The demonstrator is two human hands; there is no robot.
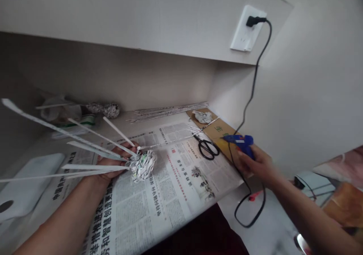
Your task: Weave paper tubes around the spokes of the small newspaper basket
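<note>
In my left hand (113, 160) is a woven ball of rolled newspaper strips (144, 166), gripped at its gathered end over the newspaper. Several long paper strips (93, 138) fan out from it to the left, and one reaches right towards the scissors. My right hand (256, 164) is closed round the handle of a blue glue gun (243, 143), its nozzle pointing left over a piece of cardboard (224, 134). Black-handled scissors (208, 149) lie on the newspaper between the two hands.
Newspaper sheets (170, 194) cover the table. Along the back lie a bundle of paper rods (167, 112), another woven piece (104, 109) and a plastic bag (61, 111). Crumpled paper (202, 116) rests on the cardboard. A black cord (255, 77) hangs from the wall socket (248, 28).
</note>
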